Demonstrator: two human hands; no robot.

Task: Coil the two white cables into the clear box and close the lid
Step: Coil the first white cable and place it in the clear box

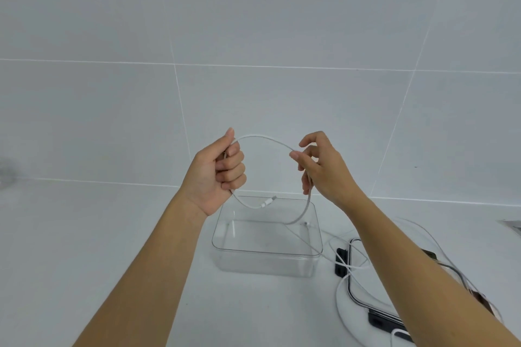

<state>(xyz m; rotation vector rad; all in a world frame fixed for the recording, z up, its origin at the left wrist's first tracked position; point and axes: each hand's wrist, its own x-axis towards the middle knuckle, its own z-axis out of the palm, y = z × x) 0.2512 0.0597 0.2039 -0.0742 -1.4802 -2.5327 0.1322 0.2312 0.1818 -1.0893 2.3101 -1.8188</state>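
Cable [265,139] arched between my two hands above the open clear box [266,245], one plug end [267,202] dangling from under my left hand [218,173] and the other length drooping from my right hand [321,167] into the box. My left grip was clamped in a fist around the cable; my right grip pinched it between thumb and fingertips. The second cable [342,284] sprawled loose on the table [141,220] to the right, draped over the lid [366,298] with its dark clips. The stiff loop looked likely to spring open if my pinch slackened, spilling over the rim. That tangled second cable could also snag the lid when I lifted it.
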